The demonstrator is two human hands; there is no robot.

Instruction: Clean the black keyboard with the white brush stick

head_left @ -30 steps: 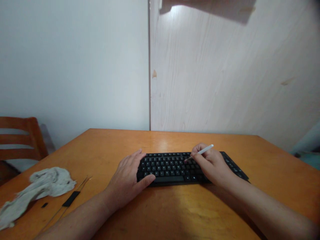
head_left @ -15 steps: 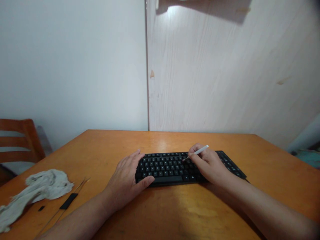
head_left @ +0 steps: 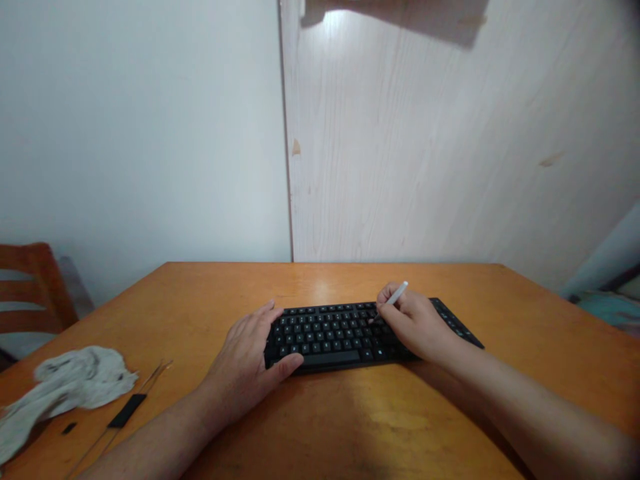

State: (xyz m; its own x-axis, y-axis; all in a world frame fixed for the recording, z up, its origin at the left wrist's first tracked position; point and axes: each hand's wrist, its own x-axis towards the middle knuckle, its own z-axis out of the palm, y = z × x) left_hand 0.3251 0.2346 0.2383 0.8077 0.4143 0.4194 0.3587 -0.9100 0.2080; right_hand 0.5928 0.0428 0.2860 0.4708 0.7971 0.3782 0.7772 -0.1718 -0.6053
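Observation:
A black keyboard (head_left: 320,337) with white-lettered keys lies flat on the wooden table. My left hand (head_left: 250,350) rests over its left end, fingers stretched out and thumb apart along the front edge. In my right hand (head_left: 413,323) a slim white pen-like tool (head_left: 399,293) is pinched between thumb and fingers. It slants down to the left, its thin tip among the keys right of the middle; the tip is too small to make out. My right hand and forearm hide part of the keyboard's right side.
A crumpled whitish cloth (head_left: 85,377) lies on the table (head_left: 310,427) at the left. Beside it are a black piece with thin prongs (head_left: 127,411) and a small black bit (head_left: 69,428). A wooden chair (head_left: 30,287) stands beyond the left edge; a wall (head_left: 150,133) rises behind.
The tool stands a little steeper, and its tip has shifted slightly right across the keys. My left hand keeps its place on the keyboard. The whole view has moved slightly.

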